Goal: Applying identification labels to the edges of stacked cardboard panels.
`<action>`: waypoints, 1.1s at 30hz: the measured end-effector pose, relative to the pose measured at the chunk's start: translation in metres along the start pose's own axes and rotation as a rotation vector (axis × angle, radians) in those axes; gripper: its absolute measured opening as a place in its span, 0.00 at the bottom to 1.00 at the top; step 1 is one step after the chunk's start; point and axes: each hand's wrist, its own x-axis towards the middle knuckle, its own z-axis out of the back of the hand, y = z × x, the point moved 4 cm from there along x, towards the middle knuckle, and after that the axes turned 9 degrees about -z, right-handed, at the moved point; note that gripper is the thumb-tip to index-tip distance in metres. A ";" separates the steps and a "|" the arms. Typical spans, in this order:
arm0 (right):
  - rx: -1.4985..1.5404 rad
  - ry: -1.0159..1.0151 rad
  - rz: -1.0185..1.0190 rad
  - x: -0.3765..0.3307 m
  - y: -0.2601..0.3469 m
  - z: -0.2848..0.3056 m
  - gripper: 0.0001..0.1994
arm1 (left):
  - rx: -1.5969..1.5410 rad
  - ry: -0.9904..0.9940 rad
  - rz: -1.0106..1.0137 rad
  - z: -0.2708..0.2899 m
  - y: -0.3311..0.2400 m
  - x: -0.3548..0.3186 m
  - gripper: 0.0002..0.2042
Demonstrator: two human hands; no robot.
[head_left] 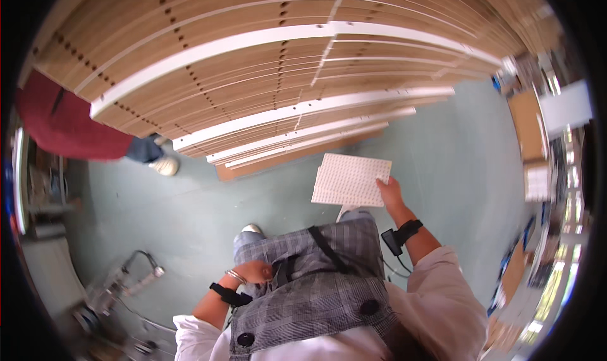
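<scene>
My right hand [393, 195] is closed on the right edge of white sheets [351, 180] covered in rows of small round marks, perhaps sticker sheets. At least two of them overlap, fanned slightly at the left, and they are held out above the floor in front of me. My left hand [256, 272] rests low against the grey plaid apron [310, 298], beside a dark strap. Its fingers are curled and partly hidden, and what they hold, if anything, does not show. Both wrists wear black bands.
Tall stacked wood-coloured panels [246, 76] with white edges and rows of holes fill the space ahead. A person in a red top [76, 124] stands at the left. Metal equipment [133, 279] stands lower left; boxes [530, 127] line the right side.
</scene>
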 end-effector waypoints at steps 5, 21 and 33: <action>-0.196 0.214 0.046 0.100 -0.030 -0.022 0.14 | 0.190 -0.248 -0.233 -0.013 0.010 0.160 0.17; 0.357 0.517 -0.132 0.324 -0.241 -0.055 0.17 | 0.102 0.171 -0.304 -0.023 0.084 0.308 0.25; -0.035 0.095 0.395 0.308 -0.335 -0.020 0.16 | 0.194 -0.115 -0.144 -0.060 0.099 0.298 0.24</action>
